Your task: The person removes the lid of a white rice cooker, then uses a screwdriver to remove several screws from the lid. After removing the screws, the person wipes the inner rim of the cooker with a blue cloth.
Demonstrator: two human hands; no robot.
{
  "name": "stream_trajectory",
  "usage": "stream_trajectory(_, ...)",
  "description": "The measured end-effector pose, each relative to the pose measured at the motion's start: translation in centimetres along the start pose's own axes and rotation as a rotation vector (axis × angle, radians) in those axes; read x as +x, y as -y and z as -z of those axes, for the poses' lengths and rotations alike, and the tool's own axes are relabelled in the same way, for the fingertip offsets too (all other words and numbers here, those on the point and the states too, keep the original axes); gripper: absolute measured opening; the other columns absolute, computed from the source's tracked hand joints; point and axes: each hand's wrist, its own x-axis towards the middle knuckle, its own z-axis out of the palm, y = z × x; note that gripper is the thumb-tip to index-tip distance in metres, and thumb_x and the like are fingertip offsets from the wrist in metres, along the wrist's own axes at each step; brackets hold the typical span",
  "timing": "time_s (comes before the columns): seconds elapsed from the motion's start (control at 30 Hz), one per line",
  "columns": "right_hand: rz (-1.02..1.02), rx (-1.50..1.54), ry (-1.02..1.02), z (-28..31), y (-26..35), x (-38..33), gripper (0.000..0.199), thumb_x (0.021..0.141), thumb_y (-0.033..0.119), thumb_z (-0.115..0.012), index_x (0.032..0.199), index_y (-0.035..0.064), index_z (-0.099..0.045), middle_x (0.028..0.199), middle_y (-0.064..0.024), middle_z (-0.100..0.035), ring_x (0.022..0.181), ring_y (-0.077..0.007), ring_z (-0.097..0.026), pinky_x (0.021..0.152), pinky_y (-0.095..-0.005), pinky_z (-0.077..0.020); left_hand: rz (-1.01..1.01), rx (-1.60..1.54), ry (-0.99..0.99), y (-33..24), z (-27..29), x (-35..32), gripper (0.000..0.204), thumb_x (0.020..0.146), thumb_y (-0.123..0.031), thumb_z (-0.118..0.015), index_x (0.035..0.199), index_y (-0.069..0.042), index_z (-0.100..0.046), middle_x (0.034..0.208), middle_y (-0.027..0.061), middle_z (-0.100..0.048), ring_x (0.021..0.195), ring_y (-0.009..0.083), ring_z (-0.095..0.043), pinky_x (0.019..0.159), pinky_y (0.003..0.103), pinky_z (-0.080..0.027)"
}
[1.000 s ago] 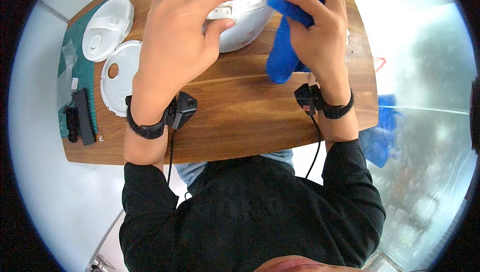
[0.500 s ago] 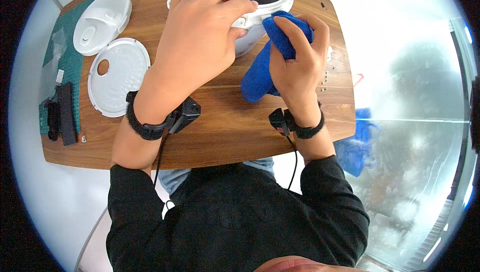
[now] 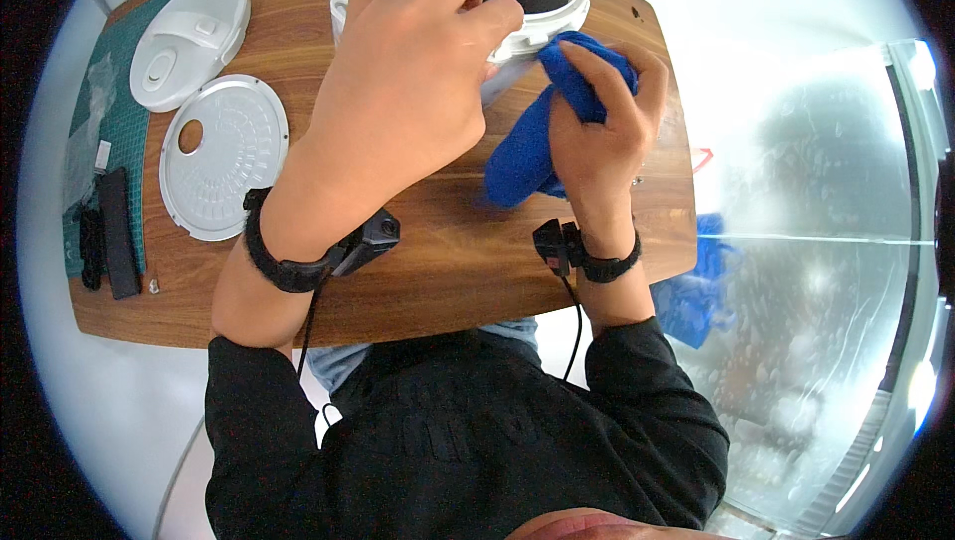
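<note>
A white round rice cooker body [image 3: 565,18] with a dark interior stands at the far edge of the view, partly cut off by it. My left hand [image 3: 408,92] is closed over its near rim, fingers bent and the thumb side mostly hidden. In my right hand [image 3: 609,137] is a bunched blue cloth [image 3: 519,152], pinched between thumb and fingers. Its upper fold lies close by the rim at the front right, and the rest hangs down to the left. Whether the cloth touches the rim, I cannot tell.
Left on the wooden table [image 3: 448,271] lie a white oval lid [image 3: 204,53] and a white round inner plate [image 3: 234,167] with a hole. Beyond them, a green cutting mat [image 3: 129,157] carries a black bar [image 3: 118,232] and clear plastic. A frosted glass panel [image 3: 796,341] stands right.
My right hand has drawn the cloth slightly right and toward me. The left hand stays on the rim, its fingers a little shifted. The whole view has moved a little.
</note>
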Motion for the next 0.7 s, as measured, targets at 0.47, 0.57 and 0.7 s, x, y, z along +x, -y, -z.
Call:
stream_trajectory(0.47, 0.066, 0.052, 0.014, -0.2, -1.7, 0.7, 0.045, 0.063, -0.005, -0.074, 0.103, 0.0145, -0.079, 0.108, -0.0161, -0.060, 0.100, -0.0373, -0.059, 0.085, -0.0453, -0.0512, -0.034, 0.028, 0.016, 0.1, -0.1, 0.0, 0.038, 0.076, -0.003, -0.075, 0.113, -0.012, -0.070, 0.102, 0.0069, -0.059, 0.101, 0.0308, -0.060, 0.101, 0.052, -0.040)
stream_trajectory(0.57, 0.048, 0.029, 0.044, 0.5, -2.9, 1.5, 0.043, 0.066, -0.006, -0.074, 0.104, 0.0142, -0.079, 0.110, -0.0158, -0.060, 0.104, -0.0370, -0.060, 0.088, -0.0449, -0.0524, -0.012, 0.039, -0.015, 0.6, -0.7, -0.9, 0.039, 0.076, -0.002, -0.075, 0.113, -0.011, -0.070, 0.102, 0.0071, -0.059, 0.101, 0.0311, -0.060, 0.099, 0.052, -0.041)
stream_trajectory(0.7, 0.008, 0.074, -0.046, 0.9, -3.5, 2.5, 0.044, 0.080, 0.005, -0.084, 0.122, 0.0129, -0.069, 0.126, -0.0126, -0.058, 0.111, -0.0275, -0.062, 0.093, -0.0369, -0.0552, -0.013, 0.015, 0.037, 0.5, 0.1, -0.7, 0.037, 0.076, -0.003, -0.075, 0.112, -0.010, -0.069, 0.103, 0.0085, -0.060, 0.102, 0.0322, -0.059, 0.101, 0.048, -0.042)
